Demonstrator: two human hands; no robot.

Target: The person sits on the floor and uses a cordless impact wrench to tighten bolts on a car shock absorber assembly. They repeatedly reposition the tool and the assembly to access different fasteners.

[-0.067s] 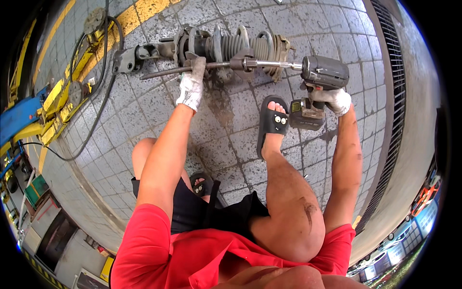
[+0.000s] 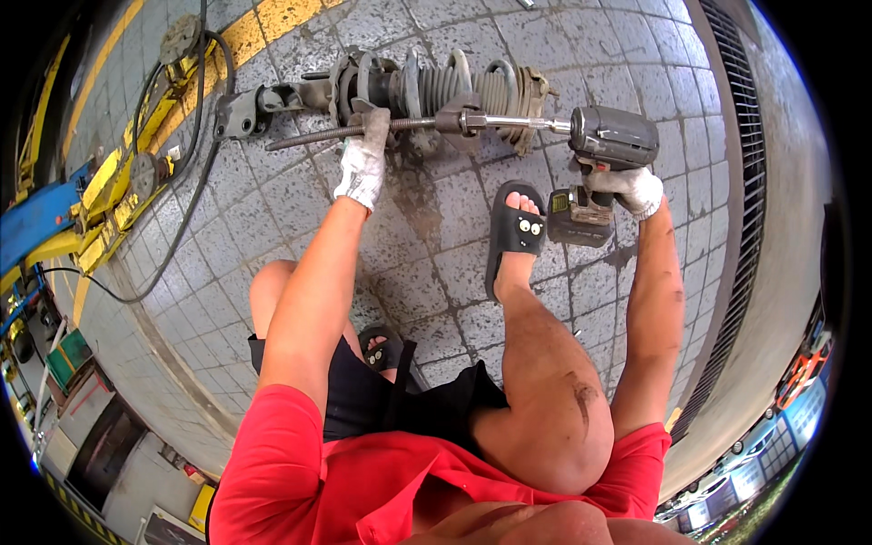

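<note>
A suspension strut with a coil spring (image 2: 411,77) lies across the floor in front of me, its grey bellows inside the coils. Along its near side runs a spring compressor (image 2: 313,136) with a long threaded rod and hooked jaws on the coils. My left hand (image 2: 361,168), in a whitish work glove, is closed around the compressor at its left jaw. My right hand (image 2: 633,189), gloved too, grips the handle of a black cordless impact wrench (image 2: 618,136). A shiny extension (image 2: 522,122) joins the wrench to the rod's right end. The trigger finger is partly hidden.
My sandalled foot (image 2: 520,227) stands just below the strut, close to the wrench's battery. Yellow and blue lift arms (image 2: 100,204) with a black hose (image 2: 186,218) are at the left. A floor drain grate (image 2: 740,100) runs along the right, beside a pale strip of floor.
</note>
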